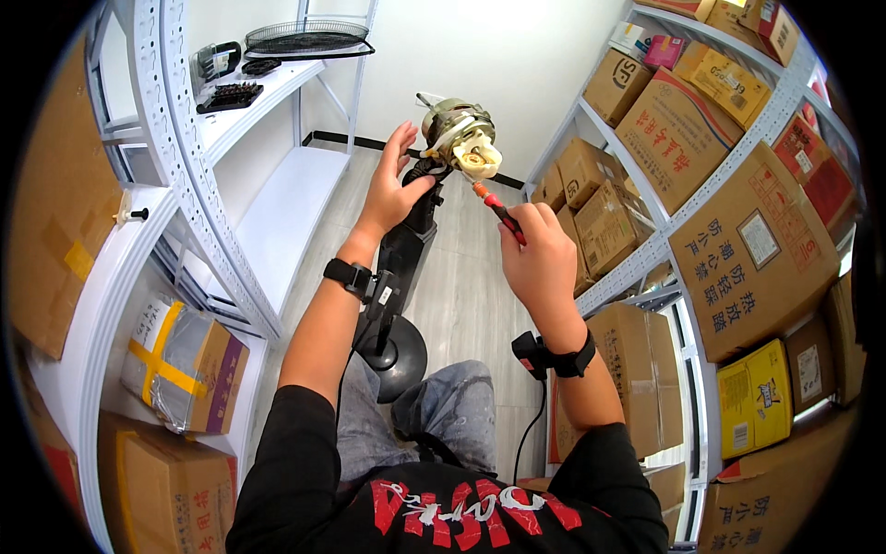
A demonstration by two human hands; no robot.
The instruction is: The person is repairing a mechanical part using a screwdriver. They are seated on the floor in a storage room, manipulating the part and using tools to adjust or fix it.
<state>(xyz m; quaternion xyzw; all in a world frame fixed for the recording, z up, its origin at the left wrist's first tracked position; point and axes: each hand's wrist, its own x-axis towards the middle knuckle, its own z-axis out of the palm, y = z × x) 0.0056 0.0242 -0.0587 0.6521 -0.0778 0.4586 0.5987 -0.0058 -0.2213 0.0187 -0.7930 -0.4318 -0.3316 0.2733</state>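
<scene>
In front of me stands a pedestal fan with its motor (450, 118) bare at the top. A cream plastic part (478, 157) sits on the side of the motor that faces me. My right hand (540, 263) grips a screwdriver (503, 218) with a red and black handle, its shaft pointing up at the underside of the motor assembly. Beside the fan's neck is my left hand (389, 192), fingers stretched upward and thumb apart; whether it touches the neck is hard to tell. The black column (406, 258) runs down to a round black base (406, 355) by my knees.
On the left, a white shelf (242, 115) bears a black fan grille (309, 39) and a black tray of small bits (230, 97). Cardboard boxes (678, 138) fill the right rack. A taped box (185, 365) sits low on the left. A black cable (530, 429) hangs by my right wrist.
</scene>
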